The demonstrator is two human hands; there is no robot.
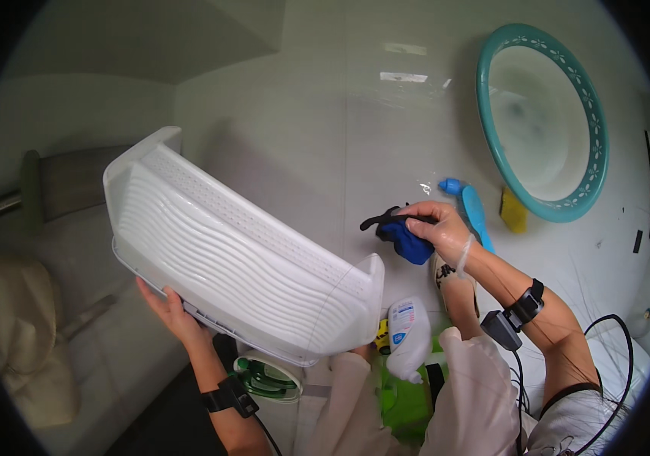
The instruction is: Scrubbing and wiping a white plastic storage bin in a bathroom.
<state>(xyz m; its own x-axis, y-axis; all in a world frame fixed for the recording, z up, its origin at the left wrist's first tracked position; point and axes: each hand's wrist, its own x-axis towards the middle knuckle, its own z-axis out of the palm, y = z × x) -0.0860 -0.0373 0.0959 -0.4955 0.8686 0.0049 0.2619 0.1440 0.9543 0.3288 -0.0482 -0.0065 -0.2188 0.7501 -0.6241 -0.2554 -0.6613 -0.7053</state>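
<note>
My left hand (pixel 170 310) grips the lower edge of a white plastic washboard tub (pixel 226 258), tilted with its wavy ridged side toward me. Some of the fingers are hidden behind its rim. To the right of the tub, my right hand (pixel 437 226) pinches a small blue cloth piece (pixel 410 242) with black trim, bunched up and hanging from the fingers. A black strip of it sticks out to the left. What kind of cloth item it is, I cannot tell. The forearm beside it looks wet or soapy near the wrist.
A basin (pixel 598 144) with a teal rim holds cloudy water at the far right. Near it are a blue brush (pixel 474 216), a blue cap (pixel 450 185) and a yellow sponge (pixel 514 210). By my legs lie a white bottle (pixel 408 330) and a green-and-white object (pixel 268 378).
</note>
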